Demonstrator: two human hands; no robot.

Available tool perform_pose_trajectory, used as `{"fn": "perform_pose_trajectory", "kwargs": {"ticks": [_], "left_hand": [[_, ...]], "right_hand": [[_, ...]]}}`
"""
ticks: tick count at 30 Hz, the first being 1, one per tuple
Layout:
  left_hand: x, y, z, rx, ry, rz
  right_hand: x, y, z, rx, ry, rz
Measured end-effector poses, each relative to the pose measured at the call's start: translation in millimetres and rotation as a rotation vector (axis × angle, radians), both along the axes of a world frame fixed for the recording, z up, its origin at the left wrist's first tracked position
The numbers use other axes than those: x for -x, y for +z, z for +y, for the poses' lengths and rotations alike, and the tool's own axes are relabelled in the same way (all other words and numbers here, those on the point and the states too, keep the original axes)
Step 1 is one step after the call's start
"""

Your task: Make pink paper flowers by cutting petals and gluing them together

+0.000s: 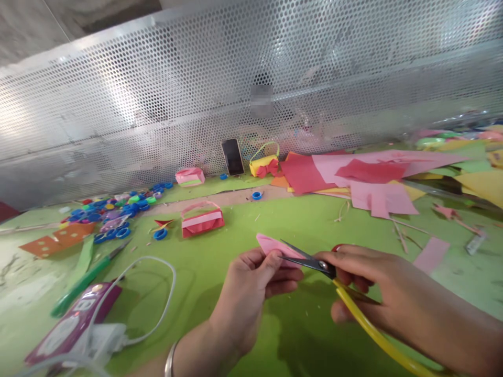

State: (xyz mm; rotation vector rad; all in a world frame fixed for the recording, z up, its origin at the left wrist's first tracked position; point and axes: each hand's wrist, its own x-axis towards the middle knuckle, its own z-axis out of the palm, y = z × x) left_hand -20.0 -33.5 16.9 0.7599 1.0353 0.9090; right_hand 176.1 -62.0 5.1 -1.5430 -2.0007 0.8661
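Observation:
In the head view my left hand (257, 280) pinches a small folded piece of pink paper (269, 243) between thumb and fingers. My right hand (377, 280) grips scissors (323, 265) with dark blades and a yellow handle. The blades stand apart, reaching across the pink paper beside my left thumb; whether they are cutting into it I cannot tell. Beyond my left hand sits a small red paper handbag (203, 223) with a pink strip and handle. Farther back are a yellow paper handbag (264, 165) with a red bow and a pink paper bag (190, 176).
Coloured paper sheets (310, 173) lie at the back right, below a perforated metal panel (188, 99). A phone (233, 156) leans against it. At left are blue rings (135, 207), a green-handled craft knife (88, 280), a purple box (78, 317) and a white cable (173, 283).

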Motion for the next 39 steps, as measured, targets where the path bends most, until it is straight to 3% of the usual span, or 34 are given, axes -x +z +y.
{"fn": "perform_pose_trajectory", "kwargs": {"ticks": [23,31,39], "left_hand": [[0.1,-2.1,0.5,0.011,-0.018,-0.025],[0.4,-2.4,0.6,0.002,-0.028,-0.026],[1.0,-3.1,-0.2,0.013,-0.039,-0.035]], "right_hand": [[0.6,-1.5,-3.1,-0.018,0.012,-0.003],[1.7,5.9,-4.6,0.101,0.029,0.007],[0.7,3.3,-4.7,0.042,0.054,-0.019]]}}
